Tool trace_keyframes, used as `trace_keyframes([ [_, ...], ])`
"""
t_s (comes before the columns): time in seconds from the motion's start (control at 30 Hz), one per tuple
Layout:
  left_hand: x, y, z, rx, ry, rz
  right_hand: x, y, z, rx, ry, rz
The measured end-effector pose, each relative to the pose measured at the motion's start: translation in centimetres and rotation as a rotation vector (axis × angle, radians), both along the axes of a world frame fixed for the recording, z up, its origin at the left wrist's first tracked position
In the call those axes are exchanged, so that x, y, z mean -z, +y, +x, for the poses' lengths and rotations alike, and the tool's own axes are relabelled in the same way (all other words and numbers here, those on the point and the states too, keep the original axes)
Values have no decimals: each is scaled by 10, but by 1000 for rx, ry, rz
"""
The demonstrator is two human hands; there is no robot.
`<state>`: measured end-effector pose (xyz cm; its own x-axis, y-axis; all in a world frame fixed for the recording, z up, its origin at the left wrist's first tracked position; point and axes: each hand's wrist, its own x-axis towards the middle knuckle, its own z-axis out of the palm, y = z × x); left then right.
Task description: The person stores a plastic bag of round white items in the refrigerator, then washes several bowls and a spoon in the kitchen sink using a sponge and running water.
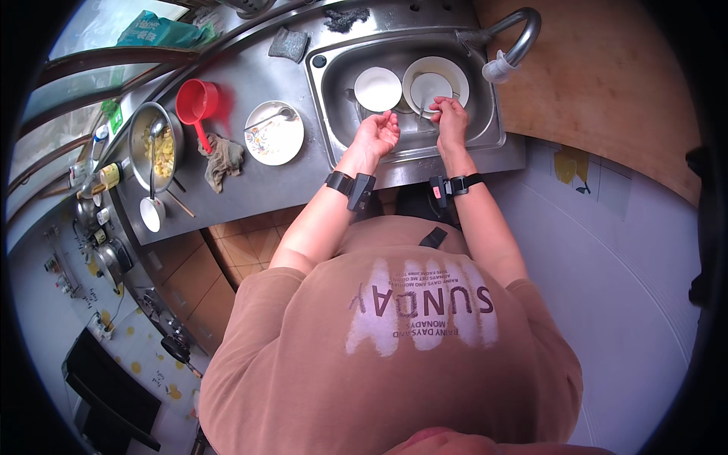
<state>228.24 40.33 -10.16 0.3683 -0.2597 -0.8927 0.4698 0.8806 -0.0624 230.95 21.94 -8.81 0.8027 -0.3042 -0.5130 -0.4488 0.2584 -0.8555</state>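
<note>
My left hand [382, 134] is over the near side of the stainless steel sink [341, 128], palm upward, with loosely curled fingers and nothing visible in them. Just beyond its fingertips is a white bowl [377, 89] in the basin. My right hand [453, 120] hovers by the near rim of a larger cream bowl [460, 77], its fingers bent and no object seen between them. Inside that bowl sits a smaller white bowl [430, 88]. A thin shiny strip beside my right fingers is too unclear to name. Each wrist wears a black strap with a small device.
The faucet [532, 34] arches over the sink's right rim, beside a wooden board [591, 96]. Leftward on the counter are a floral plate [276, 145] with a spoon, a red dipper [196, 101], a rag [222, 164], a steel bowl of food [176, 128] and a scouring pad [289, 44].
</note>
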Motion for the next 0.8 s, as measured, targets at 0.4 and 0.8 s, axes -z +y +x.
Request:
trace_keyframes([
  [0.4,5,-44,19,-225,15,-17,18,-40,30,262,429,639],
  [0.8,0,-48,11,-256,-11,7,17,-37,38,143,424,623],
])
